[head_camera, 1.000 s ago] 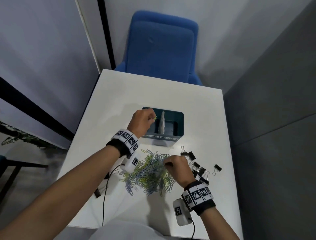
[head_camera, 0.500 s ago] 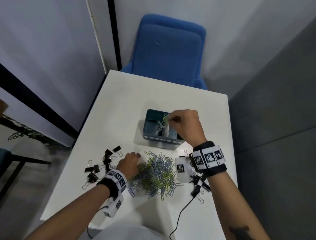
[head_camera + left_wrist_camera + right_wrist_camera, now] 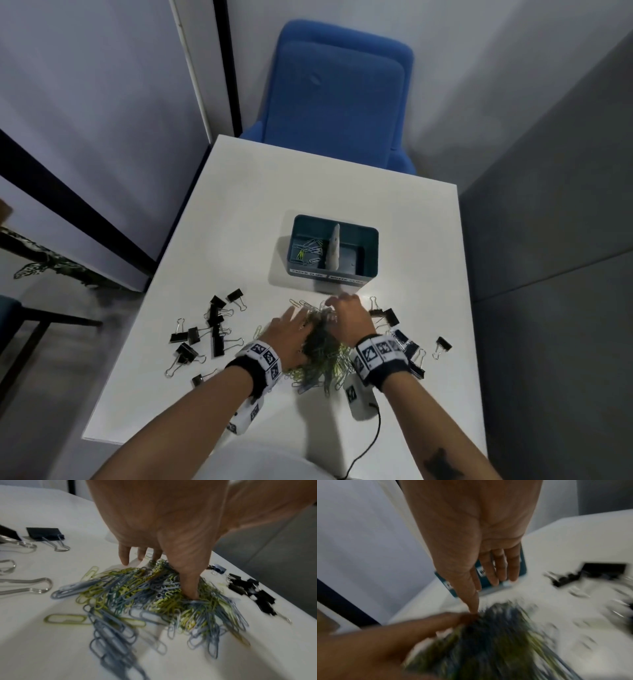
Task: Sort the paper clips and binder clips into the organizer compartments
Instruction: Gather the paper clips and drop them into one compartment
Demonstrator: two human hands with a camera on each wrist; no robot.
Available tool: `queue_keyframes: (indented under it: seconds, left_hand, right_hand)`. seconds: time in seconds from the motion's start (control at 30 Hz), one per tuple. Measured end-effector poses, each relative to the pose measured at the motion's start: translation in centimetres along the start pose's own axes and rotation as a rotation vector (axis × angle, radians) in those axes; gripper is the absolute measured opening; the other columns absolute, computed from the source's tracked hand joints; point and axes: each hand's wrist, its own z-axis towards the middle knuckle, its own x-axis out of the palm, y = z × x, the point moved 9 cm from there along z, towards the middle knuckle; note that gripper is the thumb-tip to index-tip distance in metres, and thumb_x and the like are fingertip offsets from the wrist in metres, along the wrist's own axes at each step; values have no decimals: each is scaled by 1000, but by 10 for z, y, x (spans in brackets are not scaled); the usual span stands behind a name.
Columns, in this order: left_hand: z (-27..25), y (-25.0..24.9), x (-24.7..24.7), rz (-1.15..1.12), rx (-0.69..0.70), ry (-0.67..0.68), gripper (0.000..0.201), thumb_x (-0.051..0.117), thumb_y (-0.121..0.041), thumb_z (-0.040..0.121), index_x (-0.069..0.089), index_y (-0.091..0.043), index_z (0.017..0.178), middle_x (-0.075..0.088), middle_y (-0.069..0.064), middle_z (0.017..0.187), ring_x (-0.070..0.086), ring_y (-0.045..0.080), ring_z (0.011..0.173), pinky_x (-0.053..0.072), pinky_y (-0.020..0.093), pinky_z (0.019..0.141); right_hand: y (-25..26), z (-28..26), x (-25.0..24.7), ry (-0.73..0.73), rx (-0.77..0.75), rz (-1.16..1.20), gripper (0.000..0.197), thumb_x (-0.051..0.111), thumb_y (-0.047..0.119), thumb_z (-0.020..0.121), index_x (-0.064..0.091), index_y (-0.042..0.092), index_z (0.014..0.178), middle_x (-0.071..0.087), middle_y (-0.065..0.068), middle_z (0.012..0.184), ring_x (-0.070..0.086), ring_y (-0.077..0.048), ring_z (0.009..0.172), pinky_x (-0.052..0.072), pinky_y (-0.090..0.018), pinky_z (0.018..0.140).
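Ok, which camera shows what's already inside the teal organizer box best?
The head view: it looks down into the teal organizer box, with a few paper clips in its left compartment. The right wrist view catches only a blurred outer wall behind the fingers. The left wrist view misses it.

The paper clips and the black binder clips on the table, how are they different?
The paper clips are thin bent wire in blue-grey and yellow-green; the binder clips are chunky black bodies with silver wire handles. The paper clips lie in one tangled heap under both hands; the binder clips are scattered on either side of it. Some paper clips already sit in the organizer; no binder clips show there. Both kinds lie on the white table.
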Motion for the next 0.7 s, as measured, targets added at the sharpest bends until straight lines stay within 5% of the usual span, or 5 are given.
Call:
queue_keyframes:
  seconds: [0.13, 0.23, 0.4, 0.53, 0.7]
  left_hand:
    - [-7, -6, 6, 16, 43, -17, 81, 64, -37, 87, 15, -26, 150, 15, 11, 157, 21, 34, 140, 35, 49, 107]
    - [-7, -7, -1, -25, 54, -92, 70, 69, -26, 84, 32, -20, 144, 40, 13, 141, 40, 31, 123, 47, 43, 94]
    - [-8, -5, -20, -166, 15, -175, 36, 66, -11, 84, 55, -10, 119, 54, 12, 114, 52, 30, 104, 47, 37, 74]
    - [-10, -4, -28, -218, -4, -186, 11, 53, -1, 89, 59, -9, 93, 61, 9, 95, 57, 26, 80, 35, 28, 62]
    - [-17, 6, -36, -417, -96, -222, 12, 57, -1, 88, 65, -10, 88, 65, 5, 86, 57, 18, 72, 42, 24, 60]
  right_hand:
    - [-24, -18, 71, 190, 53, -47, 99, 80, 33, 69, 19, 30, 147, 16, -12, 154, 25, -35, 137, 42, -55, 103]
    - [-19, -24, 78, 63, 4, -41, 84, 76, 21, 73, 31, 27, 143, 30, -11, 146, 36, -33, 128, 50, -45, 93]
    - [-16, -26, 66, -52, 19, 77, 50, 60, -1, 81, 54, 17, 126, 48, -10, 125, 47, -28, 113, 54, -39, 77]
    - [-15, -26, 60, -71, 14, 131, 40, 58, -1, 84, 63, 15, 119, 56, -11, 112, 59, -29, 98, 53, -34, 82]
    - [-17, -30, 51, -102, -3, 189, 26, 59, 6, 86, 71, 18, 105, 64, -9, 98, 65, -29, 83, 54, -32, 75]
